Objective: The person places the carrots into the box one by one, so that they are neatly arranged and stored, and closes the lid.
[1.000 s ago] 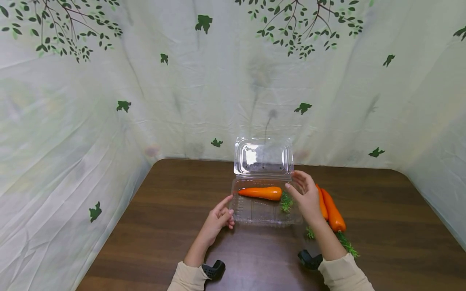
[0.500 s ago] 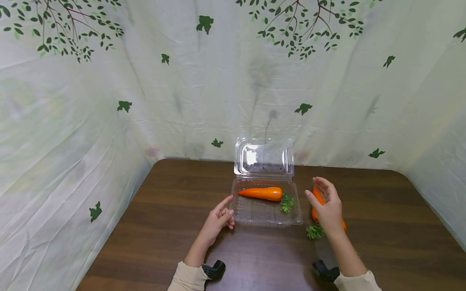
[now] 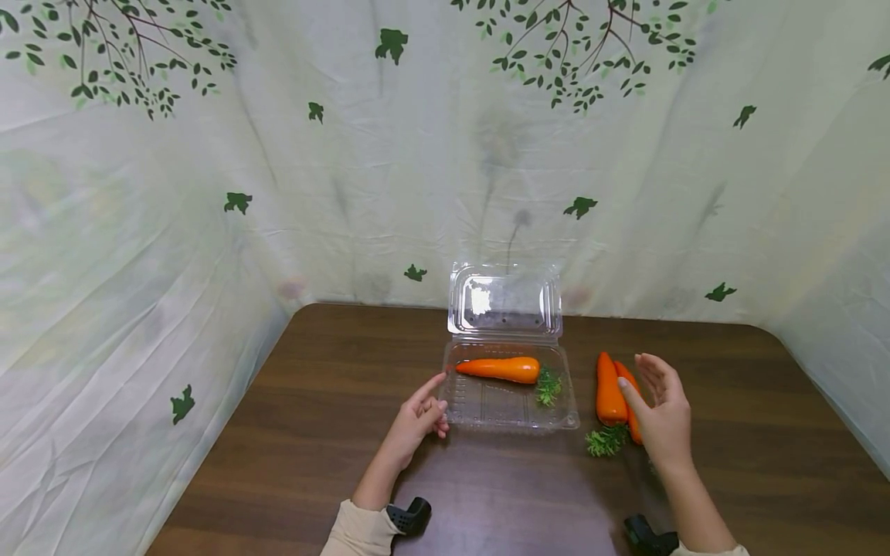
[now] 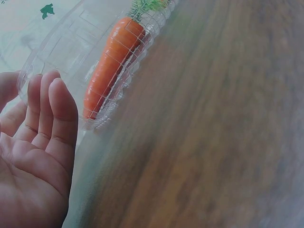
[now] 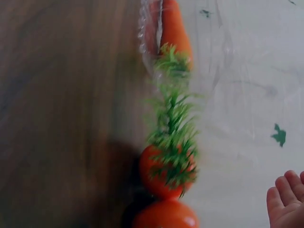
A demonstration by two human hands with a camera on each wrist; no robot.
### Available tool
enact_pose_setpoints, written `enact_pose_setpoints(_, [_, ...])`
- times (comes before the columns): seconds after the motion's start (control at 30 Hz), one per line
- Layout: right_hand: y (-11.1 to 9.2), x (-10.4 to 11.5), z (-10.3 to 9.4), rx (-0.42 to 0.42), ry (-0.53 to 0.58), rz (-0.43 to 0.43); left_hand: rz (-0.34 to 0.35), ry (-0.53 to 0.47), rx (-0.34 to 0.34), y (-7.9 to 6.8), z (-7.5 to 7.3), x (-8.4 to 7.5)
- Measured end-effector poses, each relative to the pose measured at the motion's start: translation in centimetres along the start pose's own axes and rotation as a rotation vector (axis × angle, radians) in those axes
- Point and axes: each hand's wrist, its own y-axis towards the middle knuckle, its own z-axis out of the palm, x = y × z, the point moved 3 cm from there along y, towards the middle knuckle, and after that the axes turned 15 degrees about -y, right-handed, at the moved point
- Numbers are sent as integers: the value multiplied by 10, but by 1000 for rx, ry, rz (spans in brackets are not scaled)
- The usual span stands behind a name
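Observation:
A clear plastic clamshell container [image 3: 511,409] lies with its lid [image 3: 504,301] raised behind it. Inside it rests an orange carrot [image 3: 497,369] with a green leafy top [image 3: 548,388]. My left hand [image 3: 416,423] is at the container's left rim, index finger extended along it; in the left wrist view its fingers [image 4: 61,109] look mostly straight. Right of the container lie two more carrots side by side, the nearer one [image 3: 609,390] fully visible and the other [image 3: 629,401] partly hidden behind my right hand [image 3: 664,413]. That hand holds nothing, its fingers and thumb spread.
A brown wooden table [image 3: 292,463] carries everything. Behind it hangs a pale curtain [image 3: 389,170] with leaf prints. A black camera mount [image 3: 410,516] sits on my left wrist and another [image 3: 648,534] on my right.
My right hand has moved from the container's right edge to the right, past the first loose carrot to beside the second. My left hand and the container have stayed in place.

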Motion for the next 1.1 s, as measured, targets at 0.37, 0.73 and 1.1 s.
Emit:
enact_pose_setpoints(0.37, [-7,-67,-1,-51,-39,-95,0,0,2,0,0,0])
enact_pose_setpoints(0.73, [-18,-55,-11,-52,-170,26,4,-7,-3,0,0,1])
enact_pose_setpoints(1.1, [-28,-73,-10,-9,-240,139,2,-6,-6,1,0,0])
